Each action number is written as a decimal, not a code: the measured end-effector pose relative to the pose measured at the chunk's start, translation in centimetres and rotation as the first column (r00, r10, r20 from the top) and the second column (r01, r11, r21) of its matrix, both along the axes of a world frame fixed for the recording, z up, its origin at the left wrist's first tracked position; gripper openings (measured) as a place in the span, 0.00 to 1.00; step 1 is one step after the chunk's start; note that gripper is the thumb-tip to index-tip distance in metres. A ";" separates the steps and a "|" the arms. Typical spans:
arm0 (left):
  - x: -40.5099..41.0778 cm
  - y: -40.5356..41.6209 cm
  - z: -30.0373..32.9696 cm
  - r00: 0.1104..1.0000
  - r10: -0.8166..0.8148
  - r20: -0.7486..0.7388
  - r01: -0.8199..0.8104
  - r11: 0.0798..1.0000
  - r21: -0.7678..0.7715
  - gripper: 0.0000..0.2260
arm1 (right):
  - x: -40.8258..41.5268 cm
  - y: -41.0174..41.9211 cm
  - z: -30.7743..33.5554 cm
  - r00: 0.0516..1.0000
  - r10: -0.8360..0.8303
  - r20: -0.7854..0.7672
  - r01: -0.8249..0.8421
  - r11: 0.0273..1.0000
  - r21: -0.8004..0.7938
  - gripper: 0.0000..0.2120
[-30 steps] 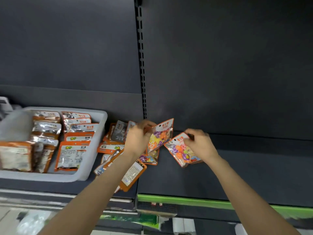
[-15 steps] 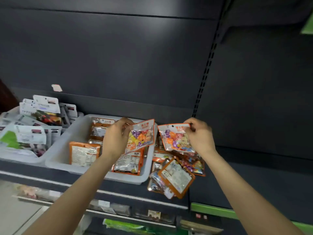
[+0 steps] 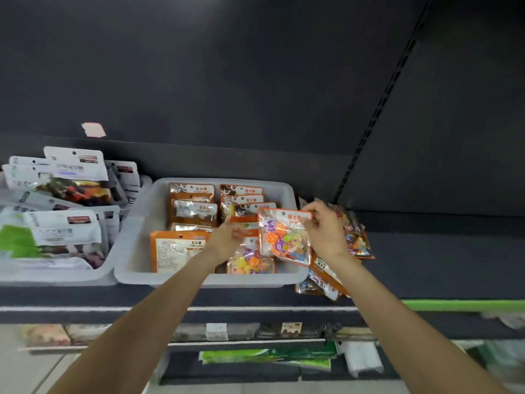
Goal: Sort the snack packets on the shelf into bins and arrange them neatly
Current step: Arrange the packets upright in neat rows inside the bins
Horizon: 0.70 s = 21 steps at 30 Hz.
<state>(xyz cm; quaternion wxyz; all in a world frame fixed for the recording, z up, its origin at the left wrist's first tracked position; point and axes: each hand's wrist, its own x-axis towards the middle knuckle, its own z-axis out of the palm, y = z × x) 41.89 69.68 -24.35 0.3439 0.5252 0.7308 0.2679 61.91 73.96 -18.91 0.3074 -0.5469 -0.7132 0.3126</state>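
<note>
I see the orange-edged candy packet held upright over the 3 o'clock end of the white bin, pinched at its top corner by my right hand. At about 7 o'clock from it a second candy packet lies in the bin's near corner, under my left hand, whose fingers curl down toward it; I think they touch its top edge, though blur hides the contact. Rows of orange packets fill the rest of the bin. At 3 o'clock of the bin a loose pile of packets lies on the dark shelf. At 9 o'clock sits another bin with white-labelled packets.
</note>
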 end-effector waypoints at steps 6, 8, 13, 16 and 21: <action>-0.3 -0.5 -0.3 0.973 0.091 0.214 -0.103 0.994 0.047 0.15 | -3.3 -1.6 -2.1 0.999 0.025 0.029 -0.023 0.997 -0.073 0.06; -0.5 -0.6 -0.5 0.974 0.063 0.218 -0.078 0.995 0.060 0.13 | -4.5 -1.9 -2.3 0.999 0.035 0.040 -0.033 0.998 -0.061 0.09; -1.0 -1.1 -1.0 0.996 -0.018 0.087 0.014 0.998 0.053 0.14 | -5.6 -2.4 -3.2 0.978 0.085 0.191 -0.078 0.996 -0.045 0.16; -0.6 -1.3 -1.1 0.996 -0.085 -0.031 0.086 0.996 0.038 0.17 | -4.8 -2.3 -3.9 0.853 0.161 0.496 -0.182 0.983 -0.005 0.22; -0.3 -0.9 -1.3 0.977 -0.171 -0.127 0.174 0.985 0.014 0.23 | -3.1 -1.5 -4.4 0.604 0.186 0.775 -0.358 0.932 0.055 0.30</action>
